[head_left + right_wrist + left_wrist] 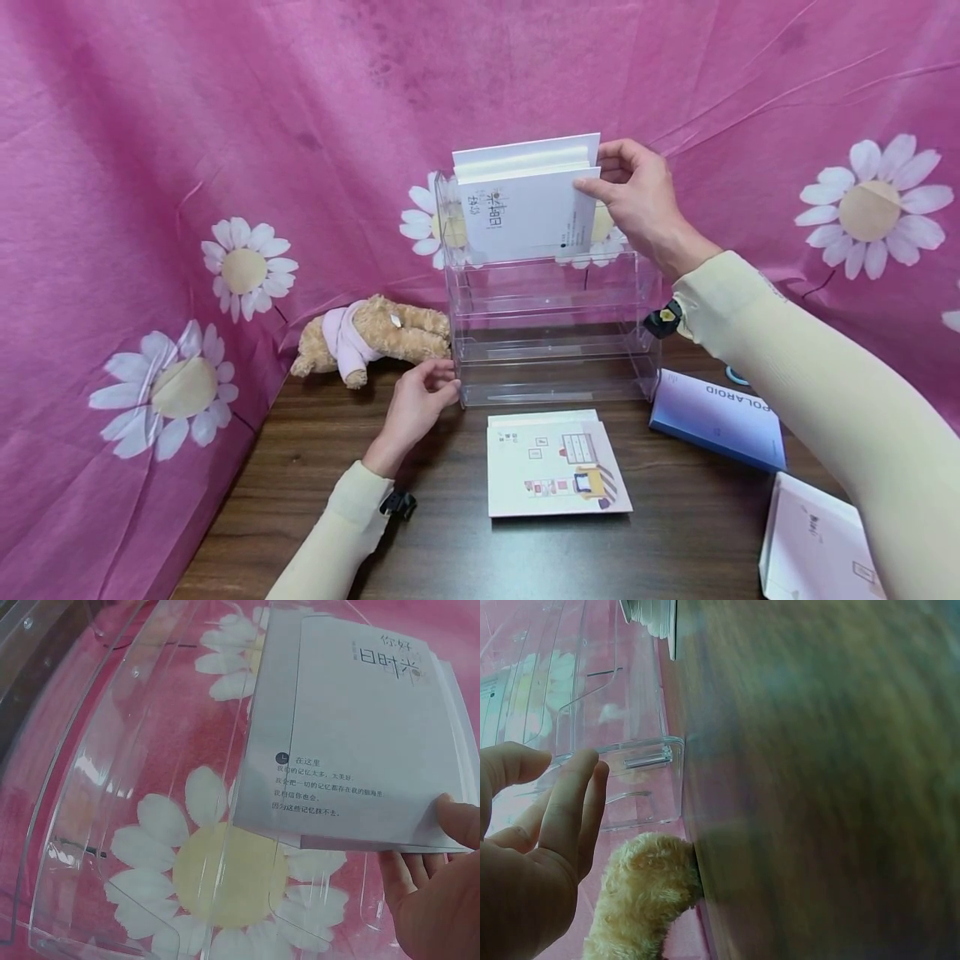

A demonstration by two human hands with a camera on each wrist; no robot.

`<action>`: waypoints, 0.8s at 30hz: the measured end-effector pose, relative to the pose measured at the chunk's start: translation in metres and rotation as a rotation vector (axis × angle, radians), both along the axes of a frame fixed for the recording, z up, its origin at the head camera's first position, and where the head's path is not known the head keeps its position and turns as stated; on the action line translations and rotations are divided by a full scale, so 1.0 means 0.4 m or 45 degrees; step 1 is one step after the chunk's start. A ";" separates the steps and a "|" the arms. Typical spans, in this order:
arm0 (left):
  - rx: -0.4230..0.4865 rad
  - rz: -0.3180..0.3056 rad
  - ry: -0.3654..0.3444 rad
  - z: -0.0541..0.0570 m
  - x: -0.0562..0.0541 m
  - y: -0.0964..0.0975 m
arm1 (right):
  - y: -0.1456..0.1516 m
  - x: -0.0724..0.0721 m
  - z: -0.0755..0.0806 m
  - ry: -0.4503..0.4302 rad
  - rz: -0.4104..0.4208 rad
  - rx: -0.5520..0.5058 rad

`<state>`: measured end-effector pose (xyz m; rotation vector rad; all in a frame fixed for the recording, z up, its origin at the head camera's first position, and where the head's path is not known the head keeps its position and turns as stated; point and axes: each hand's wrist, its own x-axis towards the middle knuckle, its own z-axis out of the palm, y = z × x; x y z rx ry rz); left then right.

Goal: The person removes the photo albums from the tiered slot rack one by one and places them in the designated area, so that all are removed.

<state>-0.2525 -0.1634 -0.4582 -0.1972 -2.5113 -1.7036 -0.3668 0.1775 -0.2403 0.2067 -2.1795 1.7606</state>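
My right hand (643, 198) pinches a white book (525, 212) by its right edge, thumb on the front cover and fingers behind. The book stands at the top of a clear plastic rack (551, 392), its lower part behind a transparent front panel. Dark printed characters show on its cover in the right wrist view, where my right hand (442, 889) holds a corner. At the rack's lower left side is my left hand (417, 408), its fingers fairly straight against or close to the wall; exact contact cannot be told. The rack's lower tiers hold nothing.
A white illustrated book (551, 467) lies in front of the rack. To the right are a blue-purple box (716, 421) marked POLAROID and a pale pink book (817, 542). A teddy bear (375, 333) lies left of the rack, before a pink flowered curtain (315, 108).
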 end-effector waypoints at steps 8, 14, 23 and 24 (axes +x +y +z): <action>0.006 0.001 -0.010 -0.002 0.001 -0.002 | -0.001 0.008 0.006 -0.009 0.028 -0.012; 0.006 0.001 -0.007 0.001 0.004 -0.001 | -0.003 0.014 0.015 0.009 0.031 0.006; 0.019 -0.001 -0.024 -0.002 0.000 0.001 | 0.001 0.016 0.021 0.008 0.065 -0.064; 0.016 0.000 -0.026 -0.003 -0.001 0.001 | 0.002 0.016 0.022 0.009 0.067 -0.065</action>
